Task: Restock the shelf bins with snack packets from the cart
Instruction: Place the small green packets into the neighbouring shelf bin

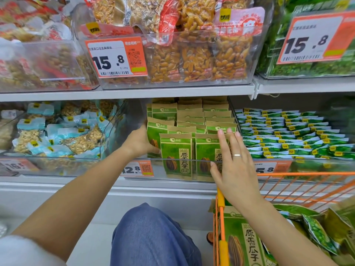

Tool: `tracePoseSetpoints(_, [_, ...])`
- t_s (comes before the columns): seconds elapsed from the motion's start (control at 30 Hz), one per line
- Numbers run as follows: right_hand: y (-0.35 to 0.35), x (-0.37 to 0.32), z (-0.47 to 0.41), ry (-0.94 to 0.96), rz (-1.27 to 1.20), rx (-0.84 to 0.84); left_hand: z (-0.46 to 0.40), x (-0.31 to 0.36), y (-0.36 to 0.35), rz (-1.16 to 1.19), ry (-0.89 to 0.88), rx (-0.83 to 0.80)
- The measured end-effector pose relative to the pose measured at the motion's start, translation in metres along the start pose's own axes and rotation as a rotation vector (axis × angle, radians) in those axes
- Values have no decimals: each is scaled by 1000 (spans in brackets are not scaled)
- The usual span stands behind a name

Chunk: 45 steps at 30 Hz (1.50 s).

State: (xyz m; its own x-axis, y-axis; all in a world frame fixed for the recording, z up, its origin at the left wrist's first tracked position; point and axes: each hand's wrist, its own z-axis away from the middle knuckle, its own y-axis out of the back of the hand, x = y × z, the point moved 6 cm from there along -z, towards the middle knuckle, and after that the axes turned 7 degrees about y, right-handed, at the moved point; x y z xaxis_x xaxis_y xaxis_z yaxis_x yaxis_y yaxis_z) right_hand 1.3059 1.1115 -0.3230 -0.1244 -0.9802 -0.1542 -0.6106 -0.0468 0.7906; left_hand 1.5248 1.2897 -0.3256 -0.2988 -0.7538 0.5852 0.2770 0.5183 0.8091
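Green and brown sunflower seed packets point(175, 154) stand in rows inside a clear shelf bin point(184, 160) on the lower shelf. My left hand point(139, 141) reaches into the bin's left side and grips the leftmost packet point(153, 131), thumb in front of it. My right hand point(233, 162) has straight, spread fingers laid flat against the front right packet point(206, 156) and the bin's front edge. More of the same packets point(243, 240) lie in the orange cart point(221, 227) at the lower right.
A bin of pale blue nut packs point(57, 131) sits to the left, small green sachets point(288, 131) to the right. Above, bins hold yellow snack bags point(192, 60). My knee in blue jeans point(151, 235) is below the shelf.
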Motion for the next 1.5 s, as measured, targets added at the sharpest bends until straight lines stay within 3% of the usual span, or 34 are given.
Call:
tracePoseSetpoints(0.17, [1, 0, 1, 0, -5, -7, -6, -6, -1, -53, -24, 47])
tracePoseSetpoints(0.3, [2, -1, 0, 3, -21, -9, -11, -13, -12, 187, 24, -196])
tracePoseSetpoints(0.37, [3, -1, 0, -1, -24, -11, -8, -12, -20, 227, 18, -359])
tracePoseSetpoints(0.43, [2, -1, 0, -3, -29, -20, -7, -13, -24, 221, 27, -412])
tracePoseSetpoints(0.53, [2, -1, 0, 0, -31, -32, -7, -10, -23, 221, -11, -354])
tracePoseSetpoints(0.67, [3, -1, 0, -15, -37, -45, -3, 2, -12, -20, -126, -84])
tracePoseSetpoints(0.77, [3, -2, -1, -5, -66, -90, -4, -9, -22, -68, -60, -274])
tracePoseSetpoints(0.87, [13, 3, 0, 38, -142, -137, 4, -7, -16, 82, 6, -398])
tracePoseSetpoints(0.93, [27, 15, 5, 30, -206, -159, 14, -3, 5, 179, 48, -256])
tracePoseSetpoints(1.0, [47, 32, 15, 28, -219, -160, 34, 1, 33, 253, -11, 54])
tracePoseSetpoints(1.07, [65, 53, 27, 33, -187, -190, 74, 24, 58, 316, -241, 376])
tracePoseSetpoints(1.13, [77, 76, 41, -1, -142, -297, 115, 61, 64, 366, -462, 495])
tracePoseSetpoints(1.23, [84, 102, 64, -96, -115, -573, 148, 118, 23, 339, -636, 252])
tracePoseSetpoints(1.4, [53, 121, 129, -104, 41, -1278, 172, 186, -115, -110, -739, -412])
tracePoseSetpoints(1.5, [28, 126, 157, -202, 12, -1460, 168, 198, -171, -252, -705, -538])
